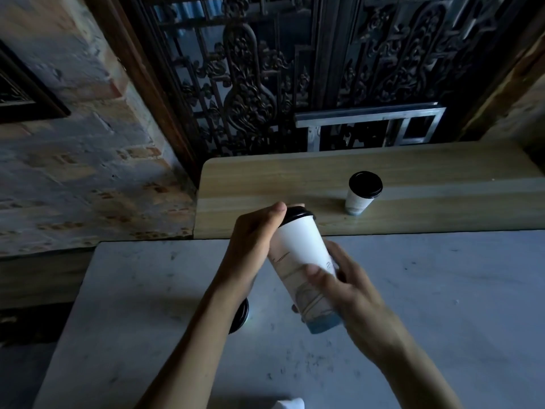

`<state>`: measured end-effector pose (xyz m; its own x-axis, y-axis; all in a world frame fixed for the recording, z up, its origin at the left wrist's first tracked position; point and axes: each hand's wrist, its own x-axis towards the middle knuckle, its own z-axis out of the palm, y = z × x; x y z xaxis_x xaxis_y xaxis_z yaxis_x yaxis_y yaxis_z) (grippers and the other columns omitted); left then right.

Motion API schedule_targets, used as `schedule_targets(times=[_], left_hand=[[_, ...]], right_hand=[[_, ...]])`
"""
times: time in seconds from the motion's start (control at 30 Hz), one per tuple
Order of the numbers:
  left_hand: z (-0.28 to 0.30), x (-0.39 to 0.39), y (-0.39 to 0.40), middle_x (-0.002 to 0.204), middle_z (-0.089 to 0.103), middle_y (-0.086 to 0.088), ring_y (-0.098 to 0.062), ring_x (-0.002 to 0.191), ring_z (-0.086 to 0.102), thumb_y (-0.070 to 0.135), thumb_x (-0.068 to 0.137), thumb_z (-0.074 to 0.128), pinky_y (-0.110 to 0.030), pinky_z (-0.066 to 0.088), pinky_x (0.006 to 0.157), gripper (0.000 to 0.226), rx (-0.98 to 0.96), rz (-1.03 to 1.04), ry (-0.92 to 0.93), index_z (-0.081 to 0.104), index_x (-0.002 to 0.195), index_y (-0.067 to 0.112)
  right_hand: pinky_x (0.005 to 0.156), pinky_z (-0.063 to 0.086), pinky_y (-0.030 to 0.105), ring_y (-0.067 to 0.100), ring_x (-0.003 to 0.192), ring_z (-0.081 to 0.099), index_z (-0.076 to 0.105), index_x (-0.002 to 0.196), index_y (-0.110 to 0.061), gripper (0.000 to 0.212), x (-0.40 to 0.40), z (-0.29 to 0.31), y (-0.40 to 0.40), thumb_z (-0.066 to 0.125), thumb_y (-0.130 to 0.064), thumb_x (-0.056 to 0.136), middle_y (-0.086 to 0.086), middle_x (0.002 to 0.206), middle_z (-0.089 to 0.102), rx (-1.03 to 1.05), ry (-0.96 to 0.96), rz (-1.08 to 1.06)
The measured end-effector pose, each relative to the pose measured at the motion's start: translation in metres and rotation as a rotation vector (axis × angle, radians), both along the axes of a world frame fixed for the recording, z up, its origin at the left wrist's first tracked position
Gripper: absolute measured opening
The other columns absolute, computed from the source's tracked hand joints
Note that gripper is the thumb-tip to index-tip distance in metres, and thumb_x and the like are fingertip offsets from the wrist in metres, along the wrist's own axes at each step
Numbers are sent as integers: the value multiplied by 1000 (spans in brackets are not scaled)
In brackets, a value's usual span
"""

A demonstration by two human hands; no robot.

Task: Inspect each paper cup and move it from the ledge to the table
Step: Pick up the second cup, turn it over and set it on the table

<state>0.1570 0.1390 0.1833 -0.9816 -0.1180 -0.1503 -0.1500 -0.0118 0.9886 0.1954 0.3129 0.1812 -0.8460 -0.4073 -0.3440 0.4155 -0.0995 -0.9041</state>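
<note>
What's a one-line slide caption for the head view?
Both hands, left hand and right hand, hold a tilted lidded paper cup above the table; another cup stands on the wooden ledge.

Worn brick wall [73,160], carved dark screen [250,84]

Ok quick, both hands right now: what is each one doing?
Left hand: closed around the top of the held paper cup, by its black lid.
Right hand: closed around the same cup's lower body, tilted above the table.

Left hand [253,234] and right hand [348,286] both curled, apparently gripping.
</note>
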Motion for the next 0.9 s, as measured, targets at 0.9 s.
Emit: schedule_targets(times=[0.9], left_hand=[[-12,8,10,96,79,1,-15,90,72,33,105,43,-32,56,69,36,345,128,-178,79,106,26]], right_hand=[[108,51,55,22,137,57,61,137,-37,90,-4,18,28,77,-80,59,-10,143,64,23,168,-137]])
